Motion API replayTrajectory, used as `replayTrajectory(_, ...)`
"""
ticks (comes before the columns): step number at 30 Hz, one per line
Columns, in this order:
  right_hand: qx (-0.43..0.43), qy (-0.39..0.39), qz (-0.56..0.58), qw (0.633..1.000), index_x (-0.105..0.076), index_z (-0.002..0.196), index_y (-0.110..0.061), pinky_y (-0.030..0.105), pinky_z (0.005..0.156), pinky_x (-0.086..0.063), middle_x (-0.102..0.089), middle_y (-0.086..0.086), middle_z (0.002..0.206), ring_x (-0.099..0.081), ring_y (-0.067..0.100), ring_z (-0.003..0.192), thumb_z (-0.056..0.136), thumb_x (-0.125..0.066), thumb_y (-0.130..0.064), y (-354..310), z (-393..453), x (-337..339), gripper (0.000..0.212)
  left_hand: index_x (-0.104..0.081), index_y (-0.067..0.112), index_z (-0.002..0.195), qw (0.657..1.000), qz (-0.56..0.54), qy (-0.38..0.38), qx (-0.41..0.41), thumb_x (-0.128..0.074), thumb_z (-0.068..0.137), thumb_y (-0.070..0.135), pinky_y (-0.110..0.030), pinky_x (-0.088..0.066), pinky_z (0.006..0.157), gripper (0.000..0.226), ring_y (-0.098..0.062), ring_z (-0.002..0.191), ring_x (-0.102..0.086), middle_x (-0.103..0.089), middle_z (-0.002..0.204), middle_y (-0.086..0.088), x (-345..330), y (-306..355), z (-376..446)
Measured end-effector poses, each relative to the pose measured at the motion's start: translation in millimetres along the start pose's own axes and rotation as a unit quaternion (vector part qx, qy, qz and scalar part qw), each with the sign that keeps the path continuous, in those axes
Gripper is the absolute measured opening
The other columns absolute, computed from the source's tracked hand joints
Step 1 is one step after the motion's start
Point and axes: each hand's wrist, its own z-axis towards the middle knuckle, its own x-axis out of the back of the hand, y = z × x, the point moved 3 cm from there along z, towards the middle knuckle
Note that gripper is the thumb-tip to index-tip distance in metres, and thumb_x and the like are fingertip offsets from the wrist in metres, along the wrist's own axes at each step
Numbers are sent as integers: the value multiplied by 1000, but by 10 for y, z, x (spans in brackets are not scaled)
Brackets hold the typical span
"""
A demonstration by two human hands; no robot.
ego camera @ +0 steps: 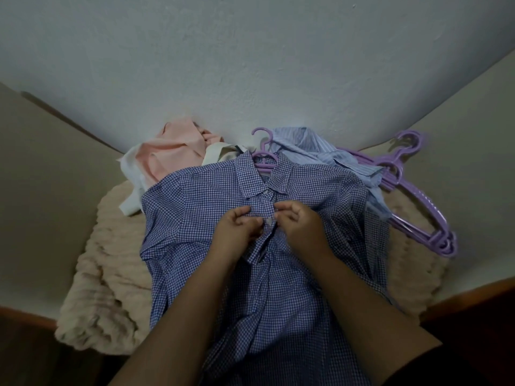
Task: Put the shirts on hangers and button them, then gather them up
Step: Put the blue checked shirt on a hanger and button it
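Note:
A blue-and-white checked shirt (195,207) lies face up on a fluffy beige blanket (111,288), collar away from me, on a purple hanger (264,160) whose hook sticks out past the collar. My left hand (237,227) pinches the left edge of the shirt's front placket just below the collar. My right hand (299,224) pinches the right edge at the same height, beside a small white button (269,220). A light blue striped shirt (315,151) lies behind on another purple hanger (262,133). A pink shirt (170,151) and a cream garment (220,153) are heaped at the back left.
A stack of spare purple hangers (412,196) lies on the right of the blanket. A pale wall (250,65) rises just behind the clothes. Wooden edges (473,299) show at the lower left and right.

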Motion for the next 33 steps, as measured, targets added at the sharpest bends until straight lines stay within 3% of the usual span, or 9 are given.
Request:
replayTrajectory(5,9,1,-120,993,-57,125,-8,23,85,-46,-61,4,118,-57,13,101,95,-48,-12,171,-238,172,32,-55,19,114,982,131,67,-121,-65,89,14,-15,-50,66,28,-9,79,-62,-67,89,1,211,-169,-276)
replayTrajectory(9,-18,-15,-179,984,-52,129,-10,15,83,-39,-55,5,122,-47,8,97,92,-57,-11,422,-553,208,37,-56,20,111,965,169,126,-158,-61,90,11,-11,-49,66,23,5,72,-57,-63,91,2,308,-420,-547)
replayTrajectory(12,-24,34,-173,984,-54,125,-11,19,86,-40,-48,6,122,-47,10,99,91,-57,-8,480,-700,227,34,-52,18,120,968,181,114,-132,-63,90,12,-22,-51,87,33,-1,93,-59,-62,105,6,329,-543,-540)
replayTrajectory(14,-22,68,-144,987,-55,122,-11,14,74,-40,-48,4,112,-47,8,83,92,-54,-5,441,-768,219,31,-49,19,122,970,190,86,-125,-66,89,14,-24,-46,92,38,-2,100,-59,-63,105,9,294,-526,-501)
replayTrajectory(17,15,78,-110,991,-57,114,-13,14,62,-37,-46,-2,90,-44,6,69,91,-54,-1,365,-868,119,26,-48,25,116,965,207,58,-151,-69,86,14,-15,-47,79,38,3,81,-61,-65,83,7,204,-437,-504)
replayTrajectory(21,-68,-34,-94,993,-50,117,-19,10,59,-38,-48,-6,94,-45,1,71,96,-49,-10,482,-992,-42,22,-49,23,116,962,218,38,-159,-70,84,9,-9,-46,64,41,4,65,-55,-56,78,5,167,-516,-591)
replayTrajectory(25,-88,65,-13,994,-56,103,-18,30,70,-49,-58,-3,90,-59,19,83,95,-51,-14,558,-938,16,10,-50,22,118,973,183,57,-124,-71,84,10,-16,-49,64,42,-1,66,-57,-59,78,4,187,-653,-587)
replayTrajectory(27,-94,65,27,993,-54,97,-23,40,72,-54,-61,2,91,-61,24,82,94,-53,-13,541,-863,4,10,-49,25,117,978,168,66,-109,-72,83,15,-20,-51,66,42,-8,71,-63,-65,78,3,179,-661,-567)
replayTrajectory(33,-121,30,59,990,-56,101,-13,34,60,-47,-61,10,85,-54,22,69,88,-56,0,547,-686,-70,18,-49,22,119,991,110,41,-64,-72,83,13,-24,-53,74,43,-16,81,-69,-73,86,-4,116,-608,-520)
